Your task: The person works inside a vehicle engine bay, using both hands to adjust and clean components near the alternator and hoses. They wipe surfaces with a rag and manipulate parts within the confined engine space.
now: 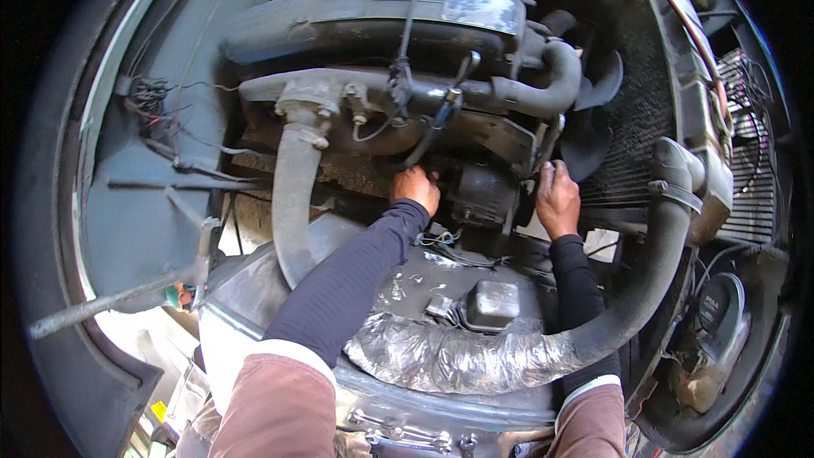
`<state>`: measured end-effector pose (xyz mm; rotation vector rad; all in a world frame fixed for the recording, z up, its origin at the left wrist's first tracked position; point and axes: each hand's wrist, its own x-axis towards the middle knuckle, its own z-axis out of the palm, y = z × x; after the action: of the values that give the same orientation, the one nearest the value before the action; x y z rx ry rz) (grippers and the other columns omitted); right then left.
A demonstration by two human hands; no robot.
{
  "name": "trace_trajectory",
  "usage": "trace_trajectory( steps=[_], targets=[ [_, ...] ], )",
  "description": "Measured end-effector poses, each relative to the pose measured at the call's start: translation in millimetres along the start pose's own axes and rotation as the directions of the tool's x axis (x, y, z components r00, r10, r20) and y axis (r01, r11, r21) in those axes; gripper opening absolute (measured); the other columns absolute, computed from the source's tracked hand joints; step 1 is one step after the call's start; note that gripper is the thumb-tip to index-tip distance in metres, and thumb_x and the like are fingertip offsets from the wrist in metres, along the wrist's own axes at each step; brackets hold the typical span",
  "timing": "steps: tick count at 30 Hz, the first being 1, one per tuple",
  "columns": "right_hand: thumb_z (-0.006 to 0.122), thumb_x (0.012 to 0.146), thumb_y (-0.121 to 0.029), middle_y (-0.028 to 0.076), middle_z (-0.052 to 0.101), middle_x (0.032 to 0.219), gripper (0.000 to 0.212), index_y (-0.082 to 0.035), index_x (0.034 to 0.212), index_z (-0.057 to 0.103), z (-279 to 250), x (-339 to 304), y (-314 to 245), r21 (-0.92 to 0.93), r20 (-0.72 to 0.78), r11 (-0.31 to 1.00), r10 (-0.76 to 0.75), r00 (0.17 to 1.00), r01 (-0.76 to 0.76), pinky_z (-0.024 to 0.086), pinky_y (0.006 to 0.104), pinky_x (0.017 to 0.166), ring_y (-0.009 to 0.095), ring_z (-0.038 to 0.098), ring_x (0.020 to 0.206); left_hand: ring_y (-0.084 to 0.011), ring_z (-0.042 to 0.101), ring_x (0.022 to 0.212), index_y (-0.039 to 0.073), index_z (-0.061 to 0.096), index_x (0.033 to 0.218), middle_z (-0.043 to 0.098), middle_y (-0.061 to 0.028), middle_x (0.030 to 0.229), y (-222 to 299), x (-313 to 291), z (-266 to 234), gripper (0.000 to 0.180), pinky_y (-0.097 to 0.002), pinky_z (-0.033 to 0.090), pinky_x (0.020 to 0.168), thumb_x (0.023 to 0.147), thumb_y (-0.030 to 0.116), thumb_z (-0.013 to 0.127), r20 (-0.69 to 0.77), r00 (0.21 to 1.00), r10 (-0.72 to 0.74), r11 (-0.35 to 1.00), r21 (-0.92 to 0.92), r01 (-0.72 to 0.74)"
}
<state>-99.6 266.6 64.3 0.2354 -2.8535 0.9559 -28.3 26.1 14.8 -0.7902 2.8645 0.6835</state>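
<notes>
Deep in an engine bay, both my hands work on either side of a dark, ribbed alternator-like unit [485,195]. My left hand [414,190] is closed at its left end, below a dark hose; whatever the fingers grip is hidden. On the other side, my right hand [558,199] has its fingers closed at the lower end of a slim metal bar [549,140]. Whether that bar is a tool or a bracket I cannot tell. Thin coloured wires [439,238] hang just below the unit.
A large grey hose [666,237], partly wrapped in silvery film [475,362], curves across my right forearm. Fan blades [589,148] and the radiator [632,93] stand right of my right hand. Several wrenches [403,434] lie on the near ledge. A grey pipe [294,195] descends at left.
</notes>
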Motion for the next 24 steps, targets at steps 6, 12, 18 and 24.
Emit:
trace_trajectory(
  steps=[6,12,18,24],
  targets=[
    [0.045,0.099,-0.025,0.030,0.061,0.078,0.028,0.000,0.096,0.056,3,-3,2,-0.003,-0.014,1.000,-0.015,1.000,0.015,0.044,0.0570,0.063,0.050,0.059,0.075,-0.0415,0.059,0.108,-0.005,0.063,0.108,0.062,-0.0286,0.111,-24,3,-2,0.046,-0.0441,0.048,0.093,0.082,0.033,0.068,0.183,0.972,-0.145,0.980,-0.110,0.167],
    [0.046,0.099,-0.025,0.030,0.062,0.082,0.029,0.002,0.101,0.058,5,-2,4,-0.020,-0.002,1.000,-0.013,1.000,0.013,0.045,0.0546,0.066,0.049,0.060,0.078,-0.0406,0.059,0.108,-0.004,0.064,0.111,0.062,-0.0275,0.114,-34,-2,13,0.045,-0.0443,0.047,0.095,0.084,0.032,0.062,0.409,0.907,-0.099,0.995,0.010,0.104],
    [0.044,0.100,-0.025,0.030,0.062,0.081,0.029,0.002,0.101,0.057,3,-2,4,-0.009,0.020,1.000,-0.010,1.000,0.010,0.045,0.0547,0.066,0.049,0.060,0.079,-0.0379,0.060,0.109,-0.001,0.066,0.111,0.063,-0.0237,0.117,-33,3,30,0.040,-0.0436,0.049,0.094,0.082,0.026,0.059,0.626,0.779,-0.022,0.962,0.225,-0.153],
    [0.044,0.100,-0.024,0.030,0.062,0.082,0.029,0.002,0.102,0.057,4,-2,1,-0.028,0.032,0.999,-0.016,0.999,0.016,0.045,0.0545,0.067,0.049,0.060,0.080,-0.0339,0.061,0.111,0.002,0.066,0.114,0.062,-0.0206,0.121,-21,12,27,0.041,-0.0421,0.051,0.093,0.080,0.023,0.062,0.713,0.695,-0.088,0.874,0.390,-0.289]
  ],
)
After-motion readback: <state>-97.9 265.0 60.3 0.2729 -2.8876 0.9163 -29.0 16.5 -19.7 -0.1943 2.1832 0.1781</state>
